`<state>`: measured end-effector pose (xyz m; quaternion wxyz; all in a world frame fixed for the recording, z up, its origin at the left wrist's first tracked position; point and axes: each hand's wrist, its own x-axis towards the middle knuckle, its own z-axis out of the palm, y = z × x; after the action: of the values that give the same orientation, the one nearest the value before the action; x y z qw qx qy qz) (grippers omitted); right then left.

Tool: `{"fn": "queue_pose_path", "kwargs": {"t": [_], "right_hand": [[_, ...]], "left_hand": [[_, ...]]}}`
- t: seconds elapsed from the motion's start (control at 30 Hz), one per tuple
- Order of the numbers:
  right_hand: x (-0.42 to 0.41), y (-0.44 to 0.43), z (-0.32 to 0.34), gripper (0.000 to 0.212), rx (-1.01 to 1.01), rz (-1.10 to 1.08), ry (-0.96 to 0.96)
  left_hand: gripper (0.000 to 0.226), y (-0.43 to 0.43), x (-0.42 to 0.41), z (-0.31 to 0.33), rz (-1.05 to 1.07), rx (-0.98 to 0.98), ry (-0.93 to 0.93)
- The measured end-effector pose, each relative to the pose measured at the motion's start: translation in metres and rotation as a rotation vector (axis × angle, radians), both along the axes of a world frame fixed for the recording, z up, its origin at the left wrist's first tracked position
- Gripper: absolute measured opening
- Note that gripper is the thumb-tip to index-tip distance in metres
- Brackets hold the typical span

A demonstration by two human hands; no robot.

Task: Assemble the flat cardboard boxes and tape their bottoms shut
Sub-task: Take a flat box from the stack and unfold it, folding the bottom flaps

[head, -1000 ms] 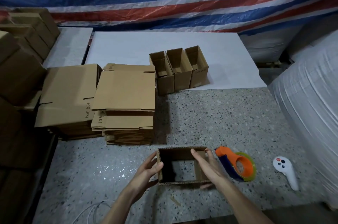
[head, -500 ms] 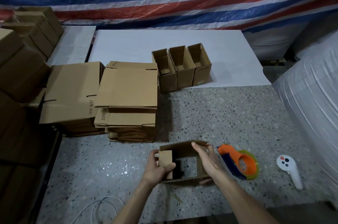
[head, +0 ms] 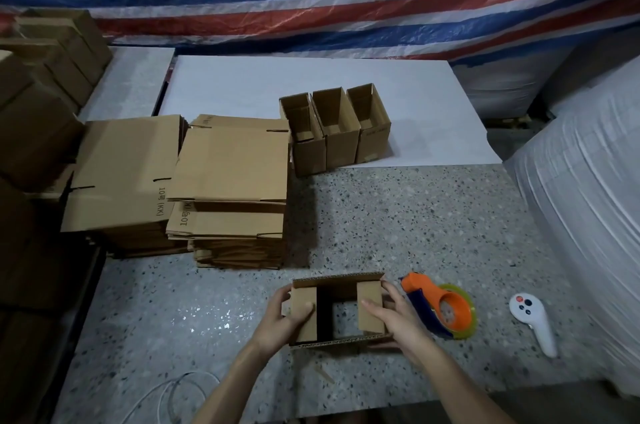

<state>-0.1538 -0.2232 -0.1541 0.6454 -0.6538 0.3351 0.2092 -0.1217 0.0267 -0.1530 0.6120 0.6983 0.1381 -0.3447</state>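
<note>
A small cardboard box (head: pixel 337 281) stands opened on the speckled table (head: pixel 398 226) near its front edge, its open end facing up. Both short flaps are folded inward, and the table shows through the gap between them. My left hand (head: pixel 280 318) grips the box's left side, thumb pressing the left flap down. My right hand (head: pixel 398 319) grips the right side, thumb on the right flap. An orange tape dispenser (head: pixel 440 306) lies just right of the box. Two stacks of flat boxes (head: pixel 228 167) sit at the left. Three assembled boxes (head: pixel 334 129) stand at the back.
A white handheld controller (head: pixel 533 321) lies right of the dispenser. A white sheet (head: pixel 311 84) covers the table's far half. Brown cartons (head: pixel 38 88) are piled at the left, and a large white wrapped bundle (head: pixel 588 198) stands at the right. A white cable (head: pixel 173 396) loops at the front.
My left hand folded the left flap inward, then my right hand folded the right flap in. Both flaps now lie across the box's opening.
</note>
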Motion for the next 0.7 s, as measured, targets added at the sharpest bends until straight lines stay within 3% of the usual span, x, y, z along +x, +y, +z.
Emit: {"fn": "queue_pose_path", "kwargs": {"t": [0.07,0.17,0.3,0.47,0.57,0.63,0.7], "right_hand": [[-0.001,-0.001,0.001,0.071,0.007,0.007,-0.031],[-0.003,-0.001,0.000,0.073,-0.051,0.037,-0.075],[-0.004,-0.001,-0.002,0.082,-0.026,0.051,-0.035],[-0.006,-0.010,-0.008,0.078,0.140,-0.008,0.031],[-0.008,-0.011,-0.013,0.080,0.165,-0.020,0.027],[-0.007,-0.011,-0.014,0.083,0.127,-0.021,0.018],[-0.006,-0.011,-0.013,0.084,0.084,-0.012,0.010]], "left_hand": [[0.090,0.018,-0.012,-0.002,-0.079,-0.124,0.041],[0.121,0.031,-0.027,-0.011,-0.221,-0.170,-0.106],[0.098,0.015,-0.030,-0.008,-0.016,-0.058,-0.269],[0.094,0.000,-0.026,-0.005,0.071,-0.043,-0.230],[0.105,0.006,-0.025,-0.011,0.029,-0.008,-0.246],[0.121,0.011,-0.020,-0.015,-0.058,-0.065,-0.257],[0.124,0.009,-0.013,-0.015,-0.123,-0.152,-0.263]]}}
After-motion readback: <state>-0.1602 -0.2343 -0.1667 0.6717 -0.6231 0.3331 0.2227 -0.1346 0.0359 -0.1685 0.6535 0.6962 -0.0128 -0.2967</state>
